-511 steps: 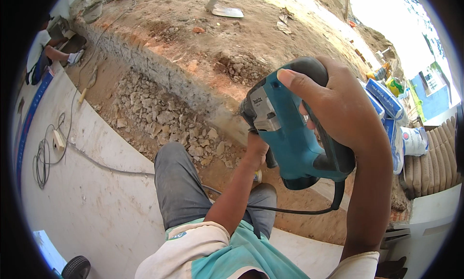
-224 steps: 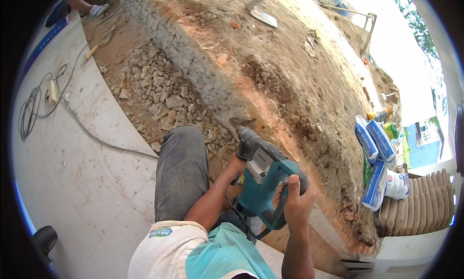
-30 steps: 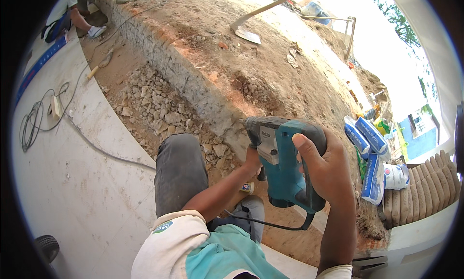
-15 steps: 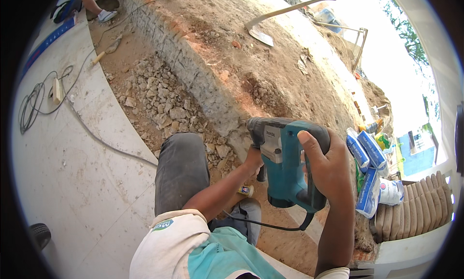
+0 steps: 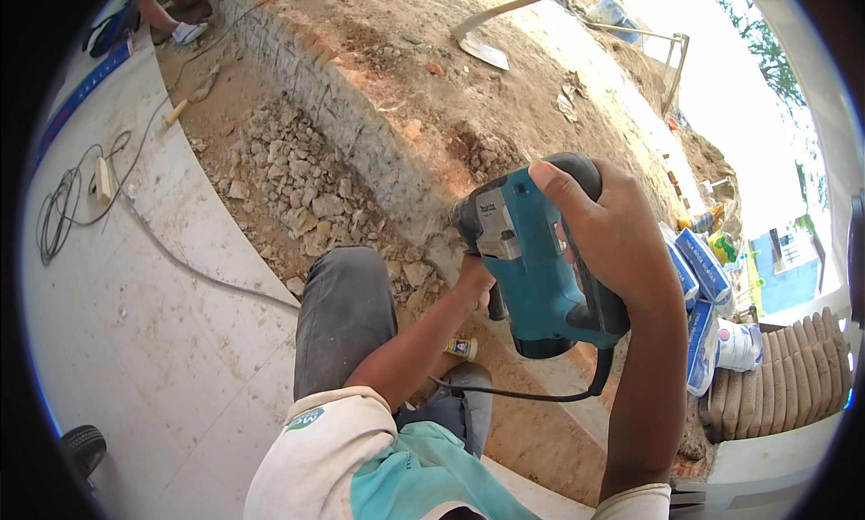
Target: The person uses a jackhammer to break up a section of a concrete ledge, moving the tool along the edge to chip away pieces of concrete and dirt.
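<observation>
Rough concrete edge [image 5: 360, 150] beside rubble [image 5: 297, 182]; power hammer [image 5: 532, 281] stands nose-first at the edge. Right hand [image 5: 608, 227]: fingers round rear handle [image 5: 592, 290]. Left hand [image 5: 476, 284]: gripping side handle [image 5: 497, 306]. Hold both firmly, cord [image 5: 541, 396] clear of legs [image 5: 344, 326]

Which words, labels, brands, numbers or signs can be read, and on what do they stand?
Lettering shows, but I copy none:
Power tool: on its silver plate.
Blue-and-white bags: white on blue.
Sleeve badge: white letters.
Blue strip: too small to read.
White sack, small container: too small.
</observation>
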### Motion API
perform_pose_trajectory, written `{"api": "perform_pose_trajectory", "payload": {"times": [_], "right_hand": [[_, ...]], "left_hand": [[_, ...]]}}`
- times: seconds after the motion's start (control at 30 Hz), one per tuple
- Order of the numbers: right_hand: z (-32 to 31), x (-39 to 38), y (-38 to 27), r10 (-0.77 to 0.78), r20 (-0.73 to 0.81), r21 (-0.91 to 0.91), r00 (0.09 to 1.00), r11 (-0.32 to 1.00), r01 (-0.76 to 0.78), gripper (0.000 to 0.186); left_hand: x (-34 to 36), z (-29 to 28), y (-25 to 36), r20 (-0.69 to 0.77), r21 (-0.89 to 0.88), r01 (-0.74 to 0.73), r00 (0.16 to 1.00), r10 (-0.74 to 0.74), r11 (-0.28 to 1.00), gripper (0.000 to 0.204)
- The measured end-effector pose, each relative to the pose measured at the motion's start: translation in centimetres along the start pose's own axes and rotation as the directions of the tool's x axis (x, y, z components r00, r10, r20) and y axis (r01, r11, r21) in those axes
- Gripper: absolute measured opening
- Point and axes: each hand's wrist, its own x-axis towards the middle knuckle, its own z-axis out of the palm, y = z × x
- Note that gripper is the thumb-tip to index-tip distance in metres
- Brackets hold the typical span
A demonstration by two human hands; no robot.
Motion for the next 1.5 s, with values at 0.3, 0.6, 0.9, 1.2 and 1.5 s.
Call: {"api": "perform_pose_trajectory", "payload": {"times": [0.3, 0.6, 0.9, 1.2, 1.5], "right_hand": [[1.7, -0.9, 1.5, 0.107, 0.060, 0.054, 0.992, 0.992, -0.110, 0.057], [4.1, 0.4, 5.2, 0.162, 0.069, 0.078, 0.984, 0.983, -0.168, 0.058], [14.0, -1.3, 9.9, 0.155, 0.038, 0.135, 0.987, 0.978, -0.159, 0.058], [16.9, -2.0, 10.4, 0.234, 0.022, 0.291, 0.972, 0.929, -0.230, 0.053], [19.1, -4.1, 11.5, 0.227, -0.028, 0.386, 0.973, 0.901, -0.199, 0.042]], "left_hand": [[0.2, -2.6, -4.0, -0.013, -0.024, -0.069, 0.998, 0.069, 0.997, 0.036], [5.7, -9.4, -11.8, -0.143, 0.019, 0.072, 0.987, -0.069, 0.997, 0.023], [7.9, -20.6, -19.0, -0.391, -0.136, 0.181, 0.893, -0.221, 0.974, 0.027], [6.4, -26.0, -19.4, -0.488, -0.053, 0.215, 0.846, -0.213, 0.975, 0.040], [5.5, -23.7, -17.0, -0.546, 0.283, 0.266, 0.835, -0.073, 0.922, 0.041]]}}
